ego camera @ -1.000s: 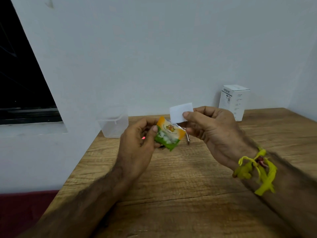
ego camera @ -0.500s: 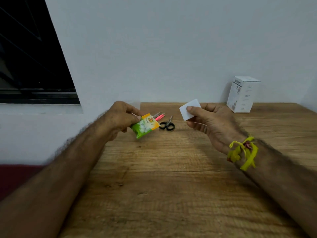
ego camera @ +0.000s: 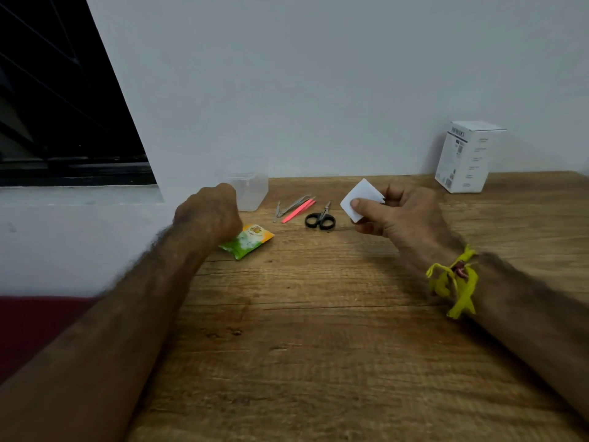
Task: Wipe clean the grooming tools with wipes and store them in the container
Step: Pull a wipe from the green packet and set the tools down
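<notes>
The left hand (ego camera: 208, 212) is setting the wipe pack (ego camera: 248, 241) on the bench (ego camera: 318, 330), fingers curled on it, while the right hand (ego camera: 404, 212) is pinching a wipe (ego camera: 360, 199); next, probably lifting the scissors (ego camera: 320, 218) or tweezers (ego camera: 294, 205) beside the container (ego camera: 250, 189).

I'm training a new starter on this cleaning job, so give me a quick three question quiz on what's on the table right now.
1. True or false: the scissors already sit inside the clear container.
2. Which hand pinches the white wipe?
3. The wipe packet lies: A) on the white box, B) on the table at the left hand, C) in the container.

Key: 1 false; 2 the right hand; 3 B.
</notes>
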`<state>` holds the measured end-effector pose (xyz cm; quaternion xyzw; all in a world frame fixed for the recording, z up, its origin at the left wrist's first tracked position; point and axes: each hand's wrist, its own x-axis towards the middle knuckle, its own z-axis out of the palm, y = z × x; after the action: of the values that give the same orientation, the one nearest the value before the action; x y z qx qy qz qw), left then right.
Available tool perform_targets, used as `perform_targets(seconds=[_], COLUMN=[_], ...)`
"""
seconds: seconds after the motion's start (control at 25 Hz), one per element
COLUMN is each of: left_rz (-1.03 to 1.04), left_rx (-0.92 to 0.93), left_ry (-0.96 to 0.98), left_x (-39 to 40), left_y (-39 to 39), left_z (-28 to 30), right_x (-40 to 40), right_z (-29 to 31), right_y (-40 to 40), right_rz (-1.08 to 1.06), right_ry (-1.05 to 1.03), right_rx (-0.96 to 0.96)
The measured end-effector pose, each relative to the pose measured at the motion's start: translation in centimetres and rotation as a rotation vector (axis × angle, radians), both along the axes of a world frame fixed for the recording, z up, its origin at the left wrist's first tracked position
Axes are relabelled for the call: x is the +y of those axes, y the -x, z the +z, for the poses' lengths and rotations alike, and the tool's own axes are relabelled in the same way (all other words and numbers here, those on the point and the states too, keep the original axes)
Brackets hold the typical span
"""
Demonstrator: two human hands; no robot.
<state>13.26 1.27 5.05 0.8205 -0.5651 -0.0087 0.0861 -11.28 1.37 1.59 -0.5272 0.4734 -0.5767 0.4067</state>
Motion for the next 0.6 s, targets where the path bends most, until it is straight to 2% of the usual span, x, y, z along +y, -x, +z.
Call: perform_targets(seconds=[0.08, 0.2, 0.32, 0.44, 0.6], left_rz=[-0.042, -0.366, -0.637, -0.684, -0.555], left_rx=[-0.078, 0.151, 0.344, 0.428, 0.537], left_ry=[0.158, 0.487, 0.478, 0.522, 0.545], left_x=[0.7, 2.3, 3.9, 3.2, 2.0], left_y=[1.0, 5.0, 9.0, 9.6, 9.4], left_z=[0.2, -0.5, -2.3, -3.7, -3.9], right_x=[-0.1, -0.3, -0.9, -1.6, -2.7], right_z=[0.2, 1.2, 2.1, 2.2, 1.5], right_y=[0.2, 1.3, 2.8, 3.8, 4.2], right_rz=[-0.045, -0.192, -0.329, -0.393, -0.436], right_ry=[0.025, 0.071, 0.115, 0.163, 0.215], right_rx=[0.013, 0.007, -0.028, -0.022, 0.043])
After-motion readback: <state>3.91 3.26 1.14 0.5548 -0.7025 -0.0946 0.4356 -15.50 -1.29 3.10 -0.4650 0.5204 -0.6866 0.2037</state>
